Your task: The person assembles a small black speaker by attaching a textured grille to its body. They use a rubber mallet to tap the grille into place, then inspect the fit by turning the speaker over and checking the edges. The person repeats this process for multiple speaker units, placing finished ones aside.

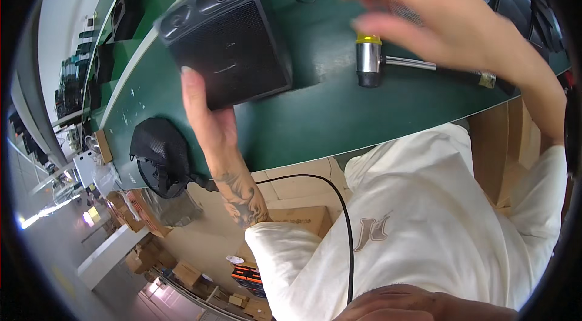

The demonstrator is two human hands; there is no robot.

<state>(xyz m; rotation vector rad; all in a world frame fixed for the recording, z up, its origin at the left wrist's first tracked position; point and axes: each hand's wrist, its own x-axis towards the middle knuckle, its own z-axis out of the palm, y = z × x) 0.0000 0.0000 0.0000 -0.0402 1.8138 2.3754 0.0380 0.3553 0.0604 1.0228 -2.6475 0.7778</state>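
Observation:
A black box-shaped speaker [233, 48] with a mesh front, two round drivers at its far end and an orange corner is tilted over the green table [327, 112]. My left hand [206, 103] grips its near left end, the thumb on the front face and the other fingers mostly hidden beneath. My right hand [406, 9] hovers, blurred, above a mallet [368, 63] with a metal head, one yellow face and one black face. Thumb and fingers are apart, and I see nothing held between them. A thin black strap [297, 0] loops beside the speaker's orange corner.
A black mesh item [159, 148] sits at the table's left near edge. A black cable [330, 181] runs in front of my body. Dark mesh panels [515, 6] lie at the far right. Cardboard boxes [185, 272] stand below, and a pale rail [130, 66] borders the table's far left.

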